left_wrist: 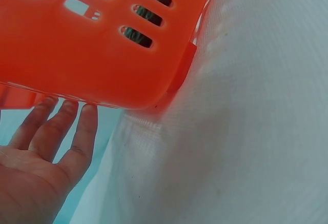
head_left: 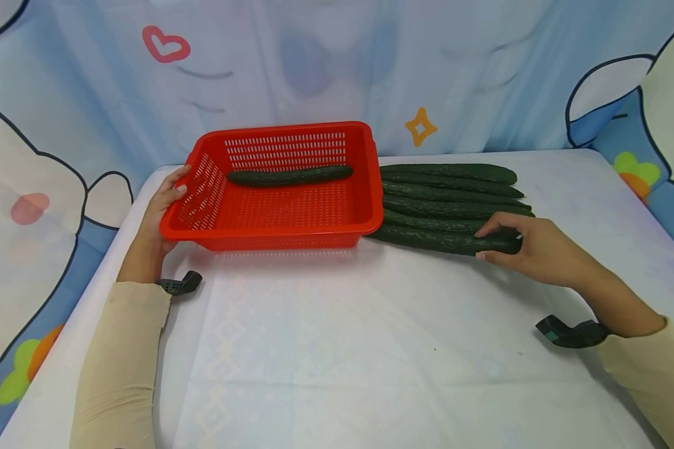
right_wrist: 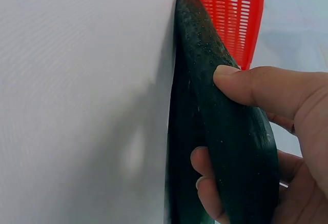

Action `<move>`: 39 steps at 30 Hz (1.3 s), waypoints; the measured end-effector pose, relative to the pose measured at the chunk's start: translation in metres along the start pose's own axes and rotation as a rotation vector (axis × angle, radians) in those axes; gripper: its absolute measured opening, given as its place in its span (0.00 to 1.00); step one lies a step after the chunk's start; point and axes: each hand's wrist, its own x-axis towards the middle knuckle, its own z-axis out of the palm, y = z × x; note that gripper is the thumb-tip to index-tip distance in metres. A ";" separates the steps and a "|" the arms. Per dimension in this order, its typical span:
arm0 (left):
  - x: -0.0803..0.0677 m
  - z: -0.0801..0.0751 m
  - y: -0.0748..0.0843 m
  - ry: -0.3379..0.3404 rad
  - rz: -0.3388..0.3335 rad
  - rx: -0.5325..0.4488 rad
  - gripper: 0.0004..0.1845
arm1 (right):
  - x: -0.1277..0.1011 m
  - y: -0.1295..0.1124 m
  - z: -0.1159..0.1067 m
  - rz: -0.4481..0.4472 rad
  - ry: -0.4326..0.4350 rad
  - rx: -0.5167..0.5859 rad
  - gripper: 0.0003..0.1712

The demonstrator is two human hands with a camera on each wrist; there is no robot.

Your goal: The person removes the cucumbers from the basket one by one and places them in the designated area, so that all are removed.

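Resting on the white cloth-covered table [head_left: 337, 349], both forearms in beige sleeves reach forward, a dark strap on each wrist. The right hand [head_left: 530, 246] curls round the nearest long dark green cucumber [head_left: 438, 240] — thumb on top, fingers underneath, as the right wrist view shows [right_wrist: 241, 147] — gripping it close to its right end while it lies on the cloth. Its other end reaches almost to the front right corner of the red perforated plastic basket [head_left: 275, 234]. Just behind it lie the other dark green cucumbers [head_left: 449, 193], side by side in a row and touching one another, close against the basket's right wall. The left hand [head_left: 165, 199] lies against the basket's left rim with fingers nearly straight — the left wrist view shows the fingertips [left_wrist: 82, 119] under the rim's edge. Inside the basket, toward its far wall, lies a single dark green cucumber [head_left: 289, 176]. Behind the table hangs a pale blue cartoon-printed backdrop [head_left: 337, 62].
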 end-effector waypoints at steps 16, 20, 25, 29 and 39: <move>-0.001 0.001 0.000 -0.008 0.007 -0.023 0.25 | 0.002 0.002 0.004 0.033 -0.038 -0.037 0.18; -0.001 0.001 0.001 -0.024 0.013 -0.027 0.25 | 0.002 0.001 0.005 0.013 -0.024 -0.055 0.18; 0.000 0.001 0.001 -0.031 0.011 -0.020 0.25 | 0.001 0.002 0.006 0.034 -0.025 -0.061 0.17; 0.000 0.001 0.001 -0.027 0.007 -0.022 0.25 | 0.001 0.002 0.007 0.028 -0.016 -0.069 0.17; 0.000 0.001 0.001 -0.033 0.006 -0.029 0.25 | 0.002 -0.002 0.009 -0.035 0.004 -0.122 0.17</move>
